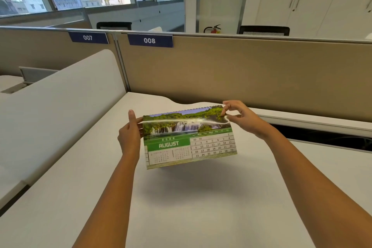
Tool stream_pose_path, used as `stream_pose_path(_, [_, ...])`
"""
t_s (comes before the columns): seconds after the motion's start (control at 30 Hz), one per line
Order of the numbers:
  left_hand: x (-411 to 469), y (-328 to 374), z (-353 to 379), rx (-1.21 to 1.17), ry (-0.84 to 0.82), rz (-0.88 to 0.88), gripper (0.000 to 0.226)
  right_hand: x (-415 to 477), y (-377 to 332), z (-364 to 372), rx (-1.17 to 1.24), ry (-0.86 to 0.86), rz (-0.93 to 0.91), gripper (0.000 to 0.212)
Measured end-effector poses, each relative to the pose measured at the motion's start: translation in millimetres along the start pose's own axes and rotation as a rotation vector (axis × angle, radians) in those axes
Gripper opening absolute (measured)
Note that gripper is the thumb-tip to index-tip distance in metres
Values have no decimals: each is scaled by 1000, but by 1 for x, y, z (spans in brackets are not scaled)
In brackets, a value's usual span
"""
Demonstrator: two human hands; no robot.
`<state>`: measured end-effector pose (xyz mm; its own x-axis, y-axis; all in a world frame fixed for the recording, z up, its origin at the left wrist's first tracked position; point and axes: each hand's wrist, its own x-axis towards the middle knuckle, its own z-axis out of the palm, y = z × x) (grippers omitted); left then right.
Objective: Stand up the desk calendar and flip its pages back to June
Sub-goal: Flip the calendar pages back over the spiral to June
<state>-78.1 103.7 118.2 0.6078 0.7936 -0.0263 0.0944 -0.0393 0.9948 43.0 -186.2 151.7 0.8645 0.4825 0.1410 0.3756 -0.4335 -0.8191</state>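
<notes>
bare desk [181, 207] nearest, two forearms reaching in over it. one desk calendar [189, 139] is held up off the surface, its shadow below it, so it isn't standing yet; front page reads august. left hand [128, 137] is clamped on the calendar's left edge, thumb up. right hand [239, 117] is at the top right corner by the spiral, fingertips [224, 109] pinched together on what looks like a page corner, and a pale curled sheet edge runs across the picture, so a page looks mid-flip. risks, my read: pinching two sheets at once would skip past june; pulling hard near the binding could tear the holes; with nothing under it, a slack left grip lets it sag or drop. august showing, so likely two pages to go, direction unclear from here. beyond: one beige partition [241, 70], two number tags, 007 [88, 37] and 008 [149, 40], two dark chair backs, one fire extinguisher [213, 29].
</notes>
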Motion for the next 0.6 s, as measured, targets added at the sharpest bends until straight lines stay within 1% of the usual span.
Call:
stream_pose_path(0.07, [2,1,-1,9,-32,8,47,0,2,4,-11,-3,10,11])
stream_pose_path(0.17, [1,0,-4,31,-71,66,34,1,3,12,11,69,5,20])
stream_pose_path(0.23, [1,-2,-4,39,-102,122,27,3,3,16,55,110,35,16])
stream_pose_path(0.3, [2,-6,-3,45,-110,164,33,5,4,19,91,140,50,11])
stream_pose_path(0.37, [3,-8,-1,57,-88,192,42,8,4,22,81,156,40,25])
stream_pose_path(0.4, [3,-9,0,62,-76,204,43,9,4,24,62,165,34,30])
stream_pose_path(0.43, [4,-10,1,65,-67,213,42,11,4,25,32,179,23,32])
stream_pose_path(0.6, [7,-14,4,52,-35,222,35,21,6,35,-100,257,6,27])
